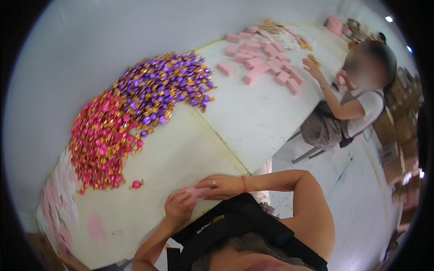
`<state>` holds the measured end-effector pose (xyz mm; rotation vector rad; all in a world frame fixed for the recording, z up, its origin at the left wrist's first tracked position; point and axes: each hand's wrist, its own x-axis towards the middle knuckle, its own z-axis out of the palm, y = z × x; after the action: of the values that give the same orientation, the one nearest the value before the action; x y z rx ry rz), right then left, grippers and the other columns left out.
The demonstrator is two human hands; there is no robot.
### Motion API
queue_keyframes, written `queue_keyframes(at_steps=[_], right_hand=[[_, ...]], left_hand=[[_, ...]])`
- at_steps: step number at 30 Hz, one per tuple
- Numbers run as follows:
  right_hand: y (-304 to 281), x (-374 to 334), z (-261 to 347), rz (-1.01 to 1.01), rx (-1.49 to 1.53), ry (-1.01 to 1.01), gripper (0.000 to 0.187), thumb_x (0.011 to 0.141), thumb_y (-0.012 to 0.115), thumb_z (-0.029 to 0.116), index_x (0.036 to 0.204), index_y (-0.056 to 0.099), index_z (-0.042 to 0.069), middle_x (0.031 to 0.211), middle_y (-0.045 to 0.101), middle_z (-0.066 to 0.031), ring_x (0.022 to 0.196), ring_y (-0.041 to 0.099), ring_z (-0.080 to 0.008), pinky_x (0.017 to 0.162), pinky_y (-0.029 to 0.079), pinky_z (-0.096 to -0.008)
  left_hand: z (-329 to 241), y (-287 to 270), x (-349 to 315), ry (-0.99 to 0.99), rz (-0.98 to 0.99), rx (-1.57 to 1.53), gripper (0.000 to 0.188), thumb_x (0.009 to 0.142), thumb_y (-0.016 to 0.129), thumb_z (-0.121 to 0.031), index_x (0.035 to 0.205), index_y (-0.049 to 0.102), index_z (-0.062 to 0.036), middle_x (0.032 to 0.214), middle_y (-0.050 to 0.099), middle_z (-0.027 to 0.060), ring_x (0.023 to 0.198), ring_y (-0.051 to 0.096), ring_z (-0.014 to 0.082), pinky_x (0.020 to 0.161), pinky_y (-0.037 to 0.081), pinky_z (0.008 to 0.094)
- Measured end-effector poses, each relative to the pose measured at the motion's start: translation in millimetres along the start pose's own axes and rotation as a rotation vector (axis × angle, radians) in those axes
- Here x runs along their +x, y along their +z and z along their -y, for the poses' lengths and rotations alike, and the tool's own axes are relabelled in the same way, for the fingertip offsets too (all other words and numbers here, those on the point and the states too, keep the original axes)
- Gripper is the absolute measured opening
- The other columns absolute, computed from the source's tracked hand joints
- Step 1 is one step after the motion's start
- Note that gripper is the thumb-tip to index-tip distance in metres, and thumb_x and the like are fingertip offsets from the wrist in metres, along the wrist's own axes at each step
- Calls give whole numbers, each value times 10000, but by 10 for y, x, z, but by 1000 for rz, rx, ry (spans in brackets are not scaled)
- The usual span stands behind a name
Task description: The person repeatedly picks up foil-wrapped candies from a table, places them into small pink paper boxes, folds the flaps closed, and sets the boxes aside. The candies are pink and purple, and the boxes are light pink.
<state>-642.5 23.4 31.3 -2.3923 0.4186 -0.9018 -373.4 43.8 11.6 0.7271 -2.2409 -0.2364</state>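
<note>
At the table's near edge both hands are closed on a small pink piece (197,193), which looks like a paper box; its shape is partly hidden by fingers. My left hand (177,207) grips its left end with bent fingers. From the right, my right hand (224,185) holds the other end, a ring on one finger. Beyond the hands, one loose pink foil-wrapped candy (136,184) lies near a big heap of pink and gold candies (100,142). A heap of purple and gold candies (165,86) adjoins it along the wall.
Flat pink and white pieces (56,212) are stacked at the far left, near a single pink flat piece (96,228). Several pink boxes (255,72) lie on the farther table. A seated co-worker (361,104) handles something gold there. Brown cartons (391,131) stand along the right.
</note>
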Motion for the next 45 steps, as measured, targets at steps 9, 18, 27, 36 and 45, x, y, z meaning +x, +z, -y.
queue_keyframes(at_steps=[9, 18, 27, 36, 45], right_hand=[[-114, 116, -291, -137, -218, 162, 409, 795, 639, -68, 1177, 652, 77, 1246, 608, -146, 1132, 577, -367, 996, 449, -462], [-2190, 66, -1145, -722, -624, 366, 565, 881, 737, 197, 1383, 524, 51, 1453, 471, -223, 1385, 385, -360, 1148, 278, -473], [-2013, -342, -1310, -556, -736, 534, 377, 840, 756, 172, 1208, 674, 158, 1433, 501, -123, 1361, 383, -384, 1103, 360, -488], [-4690, -1777, -2944, -1285, -536, 876, 259, 841, 642, 147, 1073, 745, 95, 1036, 725, -160, 959, 683, -308, 885, 521, -400], [-6614, -3169, -4314, -1321, -839, 1366, 518, 718, 759, 392, 1062, 716, 6, 1085, 709, -215, 1023, 687, -333, 914, 530, -390]], left_hand=[[117, 61, 341, -170, -9, 73, 369, 821, 701, -127, 1188, 672, -144, 1323, 614, 72, 1291, 531, 281, 1082, 407, 461], [773, -699, -110, -833, -90, 360, 459, 842, 677, -50, 1288, 622, -140, 1186, 620, 110, 1110, 589, 305, 944, 480, 406], [1145, 404, 1463, -164, -195, 282, 393, 845, 624, -20, 1227, 660, -104, 1364, 553, 155, 1263, 509, 350, 1051, 401, 474], [-341, 2161, 2362, -124, 247, -419, 310, 850, 691, -89, 1159, 690, -105, 1365, 563, 125, 1268, 520, 336, 1047, 422, 435], [-332, 2655, 2977, -343, 117, -493, 277, 797, 685, 21, 1061, 705, -59, 1195, 651, 188, 1161, 613, 371, 974, 506, 426]])
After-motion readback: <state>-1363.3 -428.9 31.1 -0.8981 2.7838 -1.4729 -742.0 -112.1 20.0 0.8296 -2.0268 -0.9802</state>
